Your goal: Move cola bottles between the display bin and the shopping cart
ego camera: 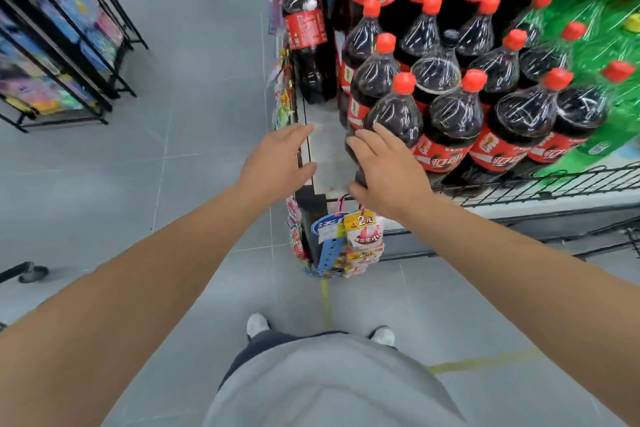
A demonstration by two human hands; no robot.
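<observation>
My right hand [388, 170] rests open-fingered on the nearest cola bottle [391, 114]; left hand [277, 156] open, just beside. Wrap both around body before lifting.

glossy clear plastic cola bottles [393, 114], black wire metal bin [540, 184], matt floor [190, 114].

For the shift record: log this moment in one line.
phase: reaching | left hand: open, empty | right hand: open, touching red-capped plastic cola bottle | black wire display bin: stocked

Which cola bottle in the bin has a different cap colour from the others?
The cola bottle with the black cap, in the second row from the front; every other cola bottle around it has a red cap.
</observation>
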